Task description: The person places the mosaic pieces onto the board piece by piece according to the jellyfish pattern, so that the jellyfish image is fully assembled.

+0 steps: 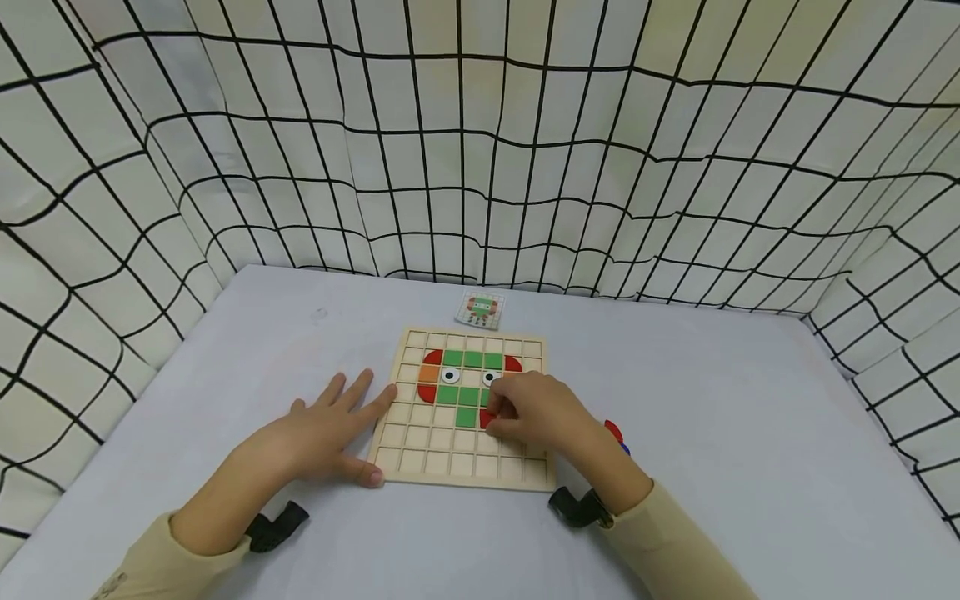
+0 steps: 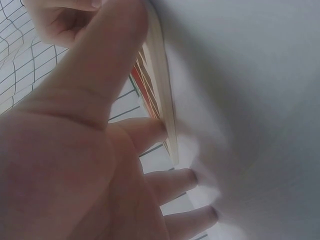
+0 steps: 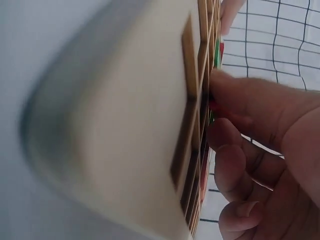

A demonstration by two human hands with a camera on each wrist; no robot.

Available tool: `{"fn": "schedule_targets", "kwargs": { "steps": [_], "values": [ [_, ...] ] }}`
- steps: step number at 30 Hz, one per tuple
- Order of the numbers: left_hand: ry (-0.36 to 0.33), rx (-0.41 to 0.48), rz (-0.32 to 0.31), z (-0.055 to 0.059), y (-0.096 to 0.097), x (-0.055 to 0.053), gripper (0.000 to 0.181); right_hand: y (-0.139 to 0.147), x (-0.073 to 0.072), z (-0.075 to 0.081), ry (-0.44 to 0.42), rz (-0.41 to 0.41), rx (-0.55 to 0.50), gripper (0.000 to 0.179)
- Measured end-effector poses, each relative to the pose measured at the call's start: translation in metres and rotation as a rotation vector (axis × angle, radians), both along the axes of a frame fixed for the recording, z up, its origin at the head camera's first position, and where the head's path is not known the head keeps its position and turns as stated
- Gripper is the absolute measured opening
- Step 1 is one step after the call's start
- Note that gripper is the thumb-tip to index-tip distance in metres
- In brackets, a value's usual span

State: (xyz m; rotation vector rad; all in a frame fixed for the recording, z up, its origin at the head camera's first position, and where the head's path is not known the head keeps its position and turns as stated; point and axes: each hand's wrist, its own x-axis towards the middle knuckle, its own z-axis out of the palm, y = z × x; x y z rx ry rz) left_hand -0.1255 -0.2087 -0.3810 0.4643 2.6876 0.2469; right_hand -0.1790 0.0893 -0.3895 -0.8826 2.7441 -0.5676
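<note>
In the right hand (image 1: 542, 408), the nearer one, pinching a red piece (image 1: 485, 418); off in the left hand (image 1: 318, 437), spread wide, touching the board (image 1: 465, 481).

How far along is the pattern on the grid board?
Looks done: most of the face on the grid board, with green tiles and round eyes; the right hand hides some.
In hand: that hand pinches a red piece beside the lower green tile.
Left, probably: the lower figure on the card; visible bottom-row cells are bare, and red and blue pieces lie off the board.
</note>
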Motion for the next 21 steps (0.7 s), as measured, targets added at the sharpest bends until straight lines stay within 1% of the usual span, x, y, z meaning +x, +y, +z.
{"fn": "schedule_targets", "kwargs": {
  "steps": [5, 8, 12, 17, 19, 21],
  "values": [
    [-0.003, 0.007, 0.001, 0.002, 0.001, 0.001, 0.112, -0.006, 0.002, -0.002, -0.004, 0.036, -0.009, 0.011],
    [-0.002, 0.011, -0.004, 0.003, 0.001, 0.001, 0.112, -0.006, 0.002, -0.002, -0.040, 0.073, -0.051, 0.006],
    [-0.002, 0.011, -0.005, 0.002, 0.001, 0.000, 0.112, -0.002, 0.001, 0.002, -0.076, 0.108, -0.111, 0.012],
    [-0.004, 0.015, -0.005, 0.001, 0.001, 0.000, 0.111, 0.011, -0.006, 0.013, -0.095, 0.048, -0.159, 0.013],
    [-0.006, 0.013, -0.004, 0.001, 0.001, 0.000, 0.111, 0.020, -0.010, 0.018, -0.120, 0.006, -0.161, 0.013],
    [-0.008, 0.013, -0.003, 0.001, 0.000, 0.001, 0.111, 0.030, -0.015, 0.022, -0.127, -0.019, -0.144, 0.014]
  ]
}}
